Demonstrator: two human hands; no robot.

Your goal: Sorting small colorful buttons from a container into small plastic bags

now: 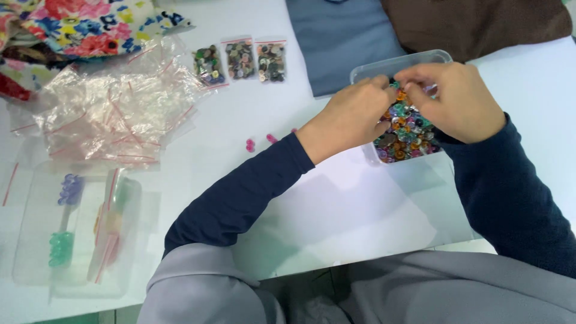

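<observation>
While both hands work over the container at the upper right of the frame, the far left holds only stock: a clear lidded tray (36, 264) at the lower left with a few pale purple, green and pink pieces in it; above it a loose heap of small clear zip bags (114, 114) with red seal strips, soft and slippery by the look of them; a flowered cloth (84, 24) at the upper left corner. Toward the upper middle lie three filled bags of buttons (240, 61) side by side on the white desk (336, 204); two small pink buttons (260, 143) lie loose just left of the left forearm. The left hand (348, 117) rests on the near rim of the clear plastic box (384, 67), its fingertips drawn together at a piece inside; the right hand (459, 99) meets it from the other side, fingertips pinched; whether either actually grips a piece I cannot tell. The mixed coloured buttons (407, 135) fill the box; they seem light, hard, smooth and apt to slip or scatter, so each is best pinched by its edges between thumb and forefinger; the box looks thin-walled and would slide easily if nudged. Grey-blue and brown cloths (420, 24) lie behind it.
</observation>
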